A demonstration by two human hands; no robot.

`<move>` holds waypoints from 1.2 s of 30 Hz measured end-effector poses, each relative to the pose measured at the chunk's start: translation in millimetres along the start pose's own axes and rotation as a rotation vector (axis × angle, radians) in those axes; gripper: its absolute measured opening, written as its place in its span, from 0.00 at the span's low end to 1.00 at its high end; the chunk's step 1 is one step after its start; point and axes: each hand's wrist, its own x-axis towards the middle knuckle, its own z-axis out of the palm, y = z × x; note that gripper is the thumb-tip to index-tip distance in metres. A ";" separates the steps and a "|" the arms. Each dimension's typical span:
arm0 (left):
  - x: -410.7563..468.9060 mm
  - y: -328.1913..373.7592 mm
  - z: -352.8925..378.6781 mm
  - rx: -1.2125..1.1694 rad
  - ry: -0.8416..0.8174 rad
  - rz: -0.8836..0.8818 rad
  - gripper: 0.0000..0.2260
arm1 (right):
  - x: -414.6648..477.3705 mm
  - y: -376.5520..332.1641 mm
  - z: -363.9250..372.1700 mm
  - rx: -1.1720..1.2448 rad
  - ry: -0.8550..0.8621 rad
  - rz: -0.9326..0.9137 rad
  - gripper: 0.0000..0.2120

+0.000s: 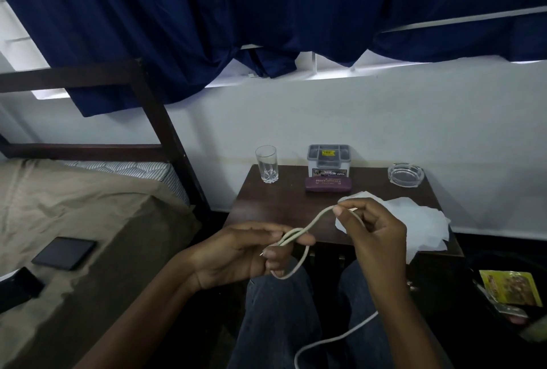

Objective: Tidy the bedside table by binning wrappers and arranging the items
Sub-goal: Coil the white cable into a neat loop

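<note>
- A person is sitting facing a dark wooden bedside table (pixel 281 200), looking down at both hands above their jeans-clad knees.
- The left hand (pixel 251 250) is gripping a white cable (pixel 313 219), with fingers curled round two gathered strands and a loop hanging below them. A small metal tip is poking out by the thumb.
- The right hand (pixel 373 226) is pinching the same cable between thumb and forefinger, holding one strand up over the table's front edge.
- The rest of the cable is trailing down across the lap and out of view at the bottom.
- Judging by this, the person is coiling the cable so it can be set down neatly.
- To do it well, the right hand should be feeding even loops into the left, letting the cord slide through the pinch without twisting, while the left is holding the bundle firmly enough that no loop slips out.
- The loose tail could be snagging on the knees, so drawing it up slowly seems wise.
- On the table, a drinking glass (pixel 266 164), a grey organiser box (pixel 328 160), a purple glasses case (pixel 328 184) just in front of the box, and a glass ashtray (pixel 406 174) are standing along the back.
- White tissue paper (pixel 414 220) is lying on the right front corner, overhanging the edge.
- At lower right, a yellow wrapper (pixel 507 283) is lying in what appears to be a dark bin (pixel 491 262).
</note>
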 end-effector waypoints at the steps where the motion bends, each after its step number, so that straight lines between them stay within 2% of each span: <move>1: -1.1 0.5 -1.3 -0.018 -0.004 -0.012 0.17 | -1.0 0.7 1.5 -0.005 -0.002 0.001 0.03; 4: -3.6 4.5 -4.2 -0.124 -0.055 -0.021 0.14 | -3.1 2.6 3.5 -0.013 -0.051 0.021 0.04; 7: -5.1 11.3 -6.8 -0.312 -0.113 0.060 0.13 | -4.5 2.3 4.3 -0.007 -0.225 0.096 0.07; 10: -5.1 15.9 -5.5 -0.447 -0.060 0.155 0.13 | -6.8 9.7 6.9 -0.037 -0.410 0.214 0.08; 12: -3.1 15.8 -6.0 -0.500 0.067 0.252 0.11 | -9.3 16.5 9.5 -0.105 -0.533 0.242 0.10; 17: 0.8 18.4 -12.1 -0.471 0.440 0.523 0.19 | -15.6 13.8 14.1 -0.215 -0.813 0.228 0.15; 19: 1.0 20.7 -12.5 -0.442 0.548 0.593 0.13 | -18.1 11.5 14.3 -0.314 -0.868 0.202 0.14; 21: 0.3 21.1 -14.0 -0.374 0.616 0.642 0.06 | -19.9 8.2 14.8 -0.402 -0.894 0.145 0.11; 25: -1.2 10.7 -18.2 -0.086 0.614 0.657 0.24 | -24.7 -5.8 14.8 -0.418 -1.000 0.071 0.12; 26: -0.1 7.3 -18.2 0.040 0.639 0.647 0.24 | -25.8 -10.7 14.6 -0.379 -1.023 0.075 0.13; 28: 3.9 1.1 -16.4 0.348 0.692 0.602 0.16 | -26.7 -21.1 13.5 -0.257 -1.027 0.093 0.13; 30: 6.6 -2.0 -10.5 0.543 0.633 0.530 0.08 | -25.0 -28.5 10.4 -0.147 -0.961 0.086 0.10; 32: 6.0 -4.4 -6.4 0.714 0.505 0.432 0.06 | -21.5 -30.3 4.9 -0.079 -0.878 0.064 0.11; 34: 3.6 -4.9 -4.1 0.845 0.446 0.339 0.09 | -18.2 -29.3 -1.0 -0.034 -0.810 0.062 0.12; 36: 1.1 -2.6 -0.4 0.839 0.375 0.262 0.14 | -13.3 -27.4 -6.5 0.022 -0.738 0.089 0.11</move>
